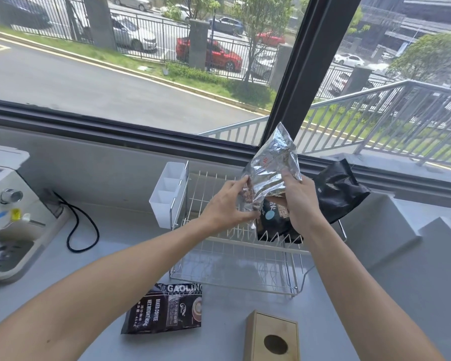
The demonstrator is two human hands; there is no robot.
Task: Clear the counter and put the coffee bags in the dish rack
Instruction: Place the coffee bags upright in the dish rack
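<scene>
Silver foil coffee bag (270,166) sits upright between both hands above the white wire dish rack (235,246). The left hand (225,204) pinches the bag's lower left edge with fingers curled onto the foil, and the right hand (301,201) clasps its lower right side, thumb pressed against the front. The bag's crinkled top rises in front of the window frame (307,69).

Below the right hand, a black coffee bag with a blue dot (274,225) stands in the rack's upper tier, near the rack's right end. A second black bag (340,194) leans at the rack's far right corner, partly past the wire edge and against the window ledge. A white divided utensil holder (168,194) hangs on the rack's left end.

The rack stands on the grey counter (115,259), near its back edge. At the counter's near edge, just in front of the rack's left corner, a black printed coffee bag (164,310) lies flat. To its right, a wooden box with a round hole (272,337) stands at the near edge. A white machine (8,204) occupies the counter's left edge, with a black cord (82,227) looping beside it.
</scene>
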